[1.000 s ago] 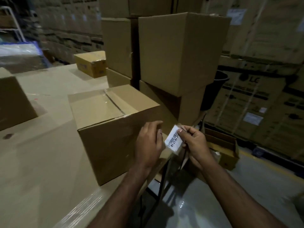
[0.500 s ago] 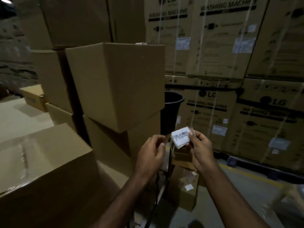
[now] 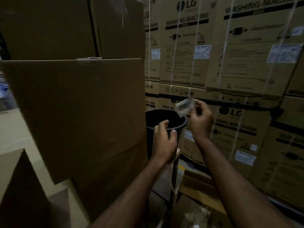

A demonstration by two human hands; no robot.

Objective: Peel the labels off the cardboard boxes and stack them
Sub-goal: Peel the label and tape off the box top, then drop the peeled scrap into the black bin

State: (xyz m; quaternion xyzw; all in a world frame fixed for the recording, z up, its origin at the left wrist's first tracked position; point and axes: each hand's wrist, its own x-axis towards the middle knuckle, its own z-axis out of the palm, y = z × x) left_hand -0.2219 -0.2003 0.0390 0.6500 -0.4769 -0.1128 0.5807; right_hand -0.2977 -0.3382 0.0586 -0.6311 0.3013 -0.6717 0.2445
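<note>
Boxes (image 3: pixel 79 104) of plain cardboard are stacked on the left, hiding part of a black bucket (image 3: pixel 166 119). The left hand (image 3: pixel 164 140) grips the bucket's rim. The right hand (image 3: pixel 199 122) pinches a peeled white label (image 3: pixel 184 106) above the bucket. Behind stand strapped cartons (image 3: pixel 243 46) printed "LG" and "WASHING MACHINE".

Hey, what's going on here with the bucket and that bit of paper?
A person is getting rid of a peeled label. The right hand pinches the crumpled label just above the rim of a black bucket, while the left hand grips the bucket's near rim. The label has not been dropped in yet. Plain stacked boxes stand to the left, and printed washing machine cartons fill the background.
</note>
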